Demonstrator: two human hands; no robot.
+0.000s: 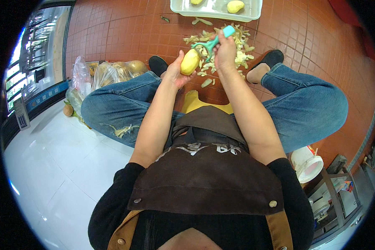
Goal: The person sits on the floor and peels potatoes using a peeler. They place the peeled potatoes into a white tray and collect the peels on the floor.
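Between my feet, my left hand (177, 71) cups a yellow, mostly peeled potato (190, 62) from the left and below. My right hand (226, 50) is closed around the handle of a turquoise Y-shaped peeler (211, 45), its forked head pointing left. The peeler's head is right by the potato's upper right side, where a brownish patch shows; whether the blade touches cannot be made out. Beneath both hands, a heap of pale potato peelings (242, 47) is scattered on the red-brown tiled floor (128, 34).
A translucent plastic tub (218, 15) with two peeled potatoes (236, 6) in view stands beyond the peelings. Plastic bags (107, 73) of unpeeled potatoes lie by my left knee. A yellow stool edge (192, 101) shows between my legs. At the right sits a white bucket (306, 164).
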